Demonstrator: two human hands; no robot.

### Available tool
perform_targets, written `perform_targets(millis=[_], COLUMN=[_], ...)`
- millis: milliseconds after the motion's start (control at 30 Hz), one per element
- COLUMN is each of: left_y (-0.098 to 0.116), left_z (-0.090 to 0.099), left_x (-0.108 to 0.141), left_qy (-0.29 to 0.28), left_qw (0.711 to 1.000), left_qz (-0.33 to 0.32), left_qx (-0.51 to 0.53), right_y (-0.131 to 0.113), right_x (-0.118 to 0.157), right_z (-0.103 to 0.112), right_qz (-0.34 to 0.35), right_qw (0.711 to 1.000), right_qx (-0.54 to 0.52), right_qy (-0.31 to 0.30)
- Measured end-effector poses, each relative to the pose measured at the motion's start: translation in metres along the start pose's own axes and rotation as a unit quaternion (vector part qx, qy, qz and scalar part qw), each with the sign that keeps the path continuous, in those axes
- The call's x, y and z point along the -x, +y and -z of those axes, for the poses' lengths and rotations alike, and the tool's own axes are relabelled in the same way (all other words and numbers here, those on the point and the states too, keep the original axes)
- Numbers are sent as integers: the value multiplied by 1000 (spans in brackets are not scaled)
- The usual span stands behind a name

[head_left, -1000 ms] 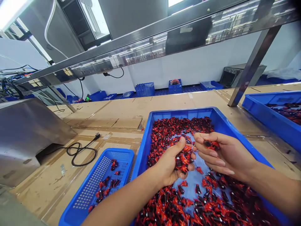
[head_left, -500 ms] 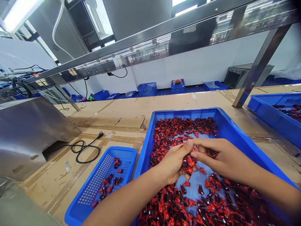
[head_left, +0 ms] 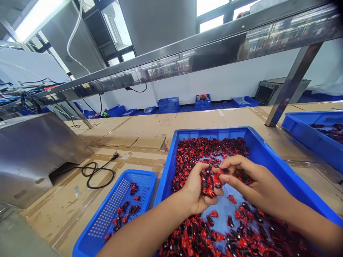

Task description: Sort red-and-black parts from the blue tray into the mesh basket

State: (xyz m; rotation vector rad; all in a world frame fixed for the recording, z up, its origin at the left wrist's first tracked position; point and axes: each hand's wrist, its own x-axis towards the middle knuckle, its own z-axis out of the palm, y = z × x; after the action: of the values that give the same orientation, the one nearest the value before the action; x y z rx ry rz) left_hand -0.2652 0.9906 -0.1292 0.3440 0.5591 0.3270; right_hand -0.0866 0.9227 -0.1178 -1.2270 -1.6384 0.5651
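Note:
Small red-and-black parts [head_left: 198,228] lie spread and heaped in a large blue tray [head_left: 278,157]. Above the tray, my left hand [head_left: 197,189] is cupped palm up, its fingers curled round a handful of these parts. Touching or nearly touching it from the right, my right hand [head_left: 249,178] pinches one dark part [head_left: 224,171] between thumb and fingertips. More parts seem to lie behind its curled fingers, partly hidden. A blue perforated basket [head_left: 107,210] to the left holds several similar parts, and my left forearm covers its lower right side.
A black cable with a plug [head_left: 115,155] lies on the cardboard-covered table [head_left: 144,121]. A metal housing [head_left: 40,153] stands at the left. Another blue tray [head_left: 302,132] with parts is at the right. A metal rail [head_left: 160,60] on posts crosses above the table.
My thumb and fingertips have parted at the left hand, showing more of the handful. My right hand now has a dark part in its pinch. The view has shifted slightly.

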Motion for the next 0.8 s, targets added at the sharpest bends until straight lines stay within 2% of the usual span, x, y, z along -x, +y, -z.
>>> perform_targets(millis=[67,100,167,233,267,300,367,433,500,567,633,700,800], left_y=[1,2,2,3,3,4,4,5,6,7,8,9,10], left_z=[-1,-2,-3,-2,-2,-2,-1,-1,-2,-3,-3,-2,-1], left_x=[2,2,3,2,1,1,0,-1,0,1,1,1,0], left_qy=[-10,-12,-12,-10,-10,-8,1,16,33,46,49,34,2], left_qw=[1000,1000,999,999,999,998,998,998,998,997,997,998,998], left_qz=[8,10,15,18,19,20,21,29,45,55,57,57,60], left_qx=[18,27,39,47,50,53,55,49,37,26,17,8,-16], right_y=[-1,-1,1,5,6,7,6,4,3,4,6,7,3], right_x=[0,-1,-3,-5,-6,-7,-6,-3,0,2,3,2,0], right_z=[1,2,7,11,11,11,9,5,3,4,5,7,6], right_qz=[-85,-139,-230,-276,-283,-279,-226,-95,54,144,169,162,80], right_qw=[989,970,912,872,869,880,933,985,990,972,960,961,986], right_qx=[-121,-198,-334,-393,-392,-373,-265,-102,34,105,145,158,96], right_qy=[2,-14,-65,-100,-103,-97,-90,-100,-129,-156,-169,-160,-113])
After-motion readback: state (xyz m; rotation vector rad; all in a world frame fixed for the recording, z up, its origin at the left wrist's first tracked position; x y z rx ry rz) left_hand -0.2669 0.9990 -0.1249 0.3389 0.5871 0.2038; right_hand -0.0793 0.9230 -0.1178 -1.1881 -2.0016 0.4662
